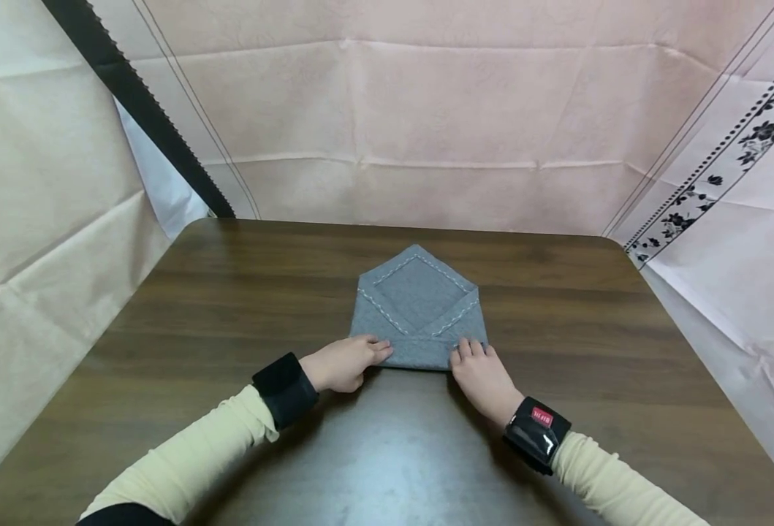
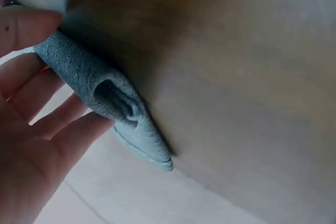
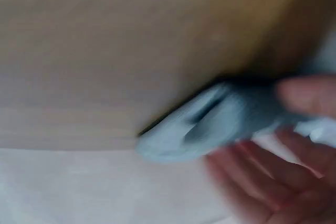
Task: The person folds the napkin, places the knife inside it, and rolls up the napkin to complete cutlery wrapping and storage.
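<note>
A grey-blue cloth point(image 1: 419, 292) with pale stitched lines lies on the table, folded into a house-like shape with its point toward the far side. At its near left corner my left hand point(image 1: 346, 363) grips the folded edge, fingers on top. My right hand point(image 1: 485, 376) holds the near right corner the same way. In the left wrist view the cloth point(image 2: 79, 72) shows a rolled, layered end between thumb and fingers. The right wrist view is blurred; there the cloth point(image 3: 210, 124) sits between the thumb and fingers of the right hand point(image 3: 283, 182).
The brown wood-grain table point(image 1: 262, 277) has rounded far corners. Pale creased sheeting point(image 1: 426, 109) hangs beyond its far edge, with a black strip point(image 1: 143, 102) at the left and a floral-printed border point(image 1: 722, 168) at the right. Both wrists wear black bands point(image 1: 286, 391).
</note>
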A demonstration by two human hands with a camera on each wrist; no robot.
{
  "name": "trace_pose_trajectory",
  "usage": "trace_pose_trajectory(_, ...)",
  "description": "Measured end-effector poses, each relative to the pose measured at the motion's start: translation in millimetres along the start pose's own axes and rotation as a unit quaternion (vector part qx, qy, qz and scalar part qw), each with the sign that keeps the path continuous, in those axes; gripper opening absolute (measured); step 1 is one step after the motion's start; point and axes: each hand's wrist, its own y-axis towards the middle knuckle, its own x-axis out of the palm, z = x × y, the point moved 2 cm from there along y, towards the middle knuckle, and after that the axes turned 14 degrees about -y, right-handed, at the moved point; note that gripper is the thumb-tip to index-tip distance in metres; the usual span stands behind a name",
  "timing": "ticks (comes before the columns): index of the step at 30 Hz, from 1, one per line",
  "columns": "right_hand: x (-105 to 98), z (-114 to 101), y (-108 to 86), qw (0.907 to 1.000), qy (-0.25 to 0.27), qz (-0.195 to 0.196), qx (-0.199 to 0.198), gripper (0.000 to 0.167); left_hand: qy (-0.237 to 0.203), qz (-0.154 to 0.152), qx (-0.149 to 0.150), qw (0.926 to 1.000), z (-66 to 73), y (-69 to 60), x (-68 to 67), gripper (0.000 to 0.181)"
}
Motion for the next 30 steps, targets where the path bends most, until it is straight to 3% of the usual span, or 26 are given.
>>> trace_pose_trajectory(3, -2, -9, -2.4, 0.9978, -0.043, 0.005, 0.05, 0.009, 0.096, 0.034, 0.004, 0.9948, 7.0, 4.7, 1.1, 0.042)
trace_pose_trajectory(5, 0, -12, -3.0, 0.9966, -0.044, 0.014, 0.069, 0.008, 0.185, 0.068, 0.007, 0.9803, 12.8, 8.5, 2.2, 0.032)
trace_pose_trajectory(7, 2, -12, -2.8, 0.9968, -0.027, 0.024, 0.071, 0.008, 0.262, 0.098, 0.008, 0.9601, 17.3, 11.7, 3.9, 0.018)
trace_pose_trajectory(8, 3, -11, -3.0, 0.9972, -0.014, 0.029, 0.067, 0.008, 0.283, 0.11, 0.009, 0.9527, 18.7, 13.1, 4.2, 0.014)
trace_pose_trajectory(9, 4, -9, -3.3, 0.9976, -0.001, 0.033, 0.061, 0.008, 0.286, 0.115, 0.008, 0.9512, 19.4, 14.5, 4.0, 0.012)
trace_pose_trajectory(11, 5, -6, -3.9, 0.9982, 0.022, 0.031, 0.047, 0.009, 0.269, 0.105, 0.01, 0.9575, 16.5, 16.8, 4.1, 0.012)
trace_pose_trajectory(14, 8, 0, -4.6, 0.9983, 0.051, 0.017, 0.022, 0.007, 0.201, 0.073, 0.019, 0.9766, 8.2, 18.6, 1.2, 0.015)
trace_pose_trajectory(16, 10, 5, -5.3, 0.9974, 0.071, 0.005, 0.008, 0.011, 0.168, 0.056, 0.025, 0.9838, 3.1, 19.3, -0.7, 0.02)
trace_pose_trajectory(23, 12, 15, -8.9, 0.9912, 0.129, -0.015, -0.024, 0.016, 0.102, 0.04, 0.032, 0.9934, -4.3, 18.0, -2.9, 0.033)
trace_pose_trajectory(30, 10, 20, -14.1, 0.984, 0.175, -0.027, -0.021, 0.019, 0.065, 0.056, 0.033, 0.9958, -3.6, 7.0, 0.3, 0.037)
